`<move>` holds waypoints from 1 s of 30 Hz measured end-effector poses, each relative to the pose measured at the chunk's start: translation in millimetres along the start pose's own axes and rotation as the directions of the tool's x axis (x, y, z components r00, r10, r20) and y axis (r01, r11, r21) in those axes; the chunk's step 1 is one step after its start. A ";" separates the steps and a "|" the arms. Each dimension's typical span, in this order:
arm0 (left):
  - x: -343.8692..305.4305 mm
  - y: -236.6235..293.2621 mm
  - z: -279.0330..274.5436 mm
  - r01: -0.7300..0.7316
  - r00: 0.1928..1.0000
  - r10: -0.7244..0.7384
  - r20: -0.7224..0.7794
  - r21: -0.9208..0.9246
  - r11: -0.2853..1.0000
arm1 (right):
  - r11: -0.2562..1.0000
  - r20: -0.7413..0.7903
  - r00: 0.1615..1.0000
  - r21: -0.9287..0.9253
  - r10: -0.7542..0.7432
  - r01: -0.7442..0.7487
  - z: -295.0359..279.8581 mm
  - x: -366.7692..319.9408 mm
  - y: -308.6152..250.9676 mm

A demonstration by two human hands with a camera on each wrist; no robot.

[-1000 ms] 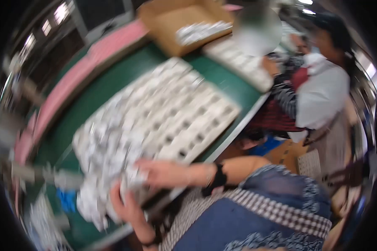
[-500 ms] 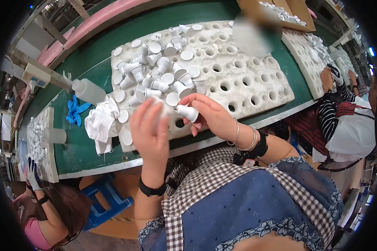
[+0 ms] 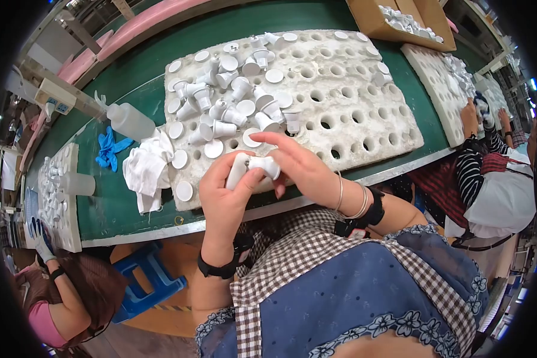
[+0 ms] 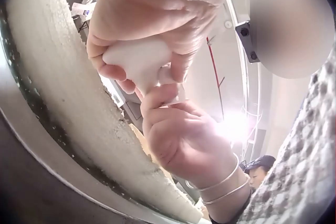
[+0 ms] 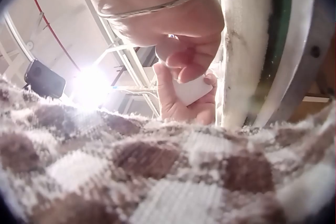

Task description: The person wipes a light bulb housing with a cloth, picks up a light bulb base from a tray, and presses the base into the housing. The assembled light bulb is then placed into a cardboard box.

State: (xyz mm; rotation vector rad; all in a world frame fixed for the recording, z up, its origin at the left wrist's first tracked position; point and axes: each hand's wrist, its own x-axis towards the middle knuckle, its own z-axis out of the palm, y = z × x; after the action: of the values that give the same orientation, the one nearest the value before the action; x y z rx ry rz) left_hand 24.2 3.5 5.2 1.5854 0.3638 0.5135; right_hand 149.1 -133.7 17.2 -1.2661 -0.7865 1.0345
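Note:
My right hand (image 3: 310, 170) holds a white flared fitting (image 3: 271, 167) with a small metal piece at its narrow end. My left hand (image 3: 219, 194) grips a smooth white piece (image 3: 237, 170) against that narrow end, its thumb lying along the fitting. Seen from the left wrist, the white piece (image 4: 139, 60) is rounded and sits in the curled fingers, right at the right hand's fingertips; I cannot tell its kind. Just beyond both hands is a white foam board (image 3: 364, 98) with rows of holes, bearing a heap of similar fittings (image 3: 240, 88).
A white cloth (image 3: 146, 170), a blue glove (image 3: 110, 149) and a plastic bottle (image 3: 131, 121) lie left of the board on the green table (image 3: 104, 215). A cardboard box (image 3: 364, 21) of fittings stands at the back right. People work on either side; a blue stool (image 3: 146, 286) is at lower left.
After a blurred view, the head camera has steadied over the hands. Since half a second ago my left hand has moved to the fitting, bringing the white piece against it; the right hand still holds the fitting.

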 end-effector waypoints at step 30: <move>14.0 5.2 -8.2 -0.345 0.797 0.603 -0.038 0.791 0.506 | 0.893 0.113 0.983 0.412 0.147 -0.182 -11.3 7.5 3.4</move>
State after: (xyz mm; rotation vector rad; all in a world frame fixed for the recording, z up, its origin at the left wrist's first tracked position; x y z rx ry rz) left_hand 31.4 17.4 12.1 2.4744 0.3916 1.1813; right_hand 161.5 -131.0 11.5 -0.9320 -0.4811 1.3187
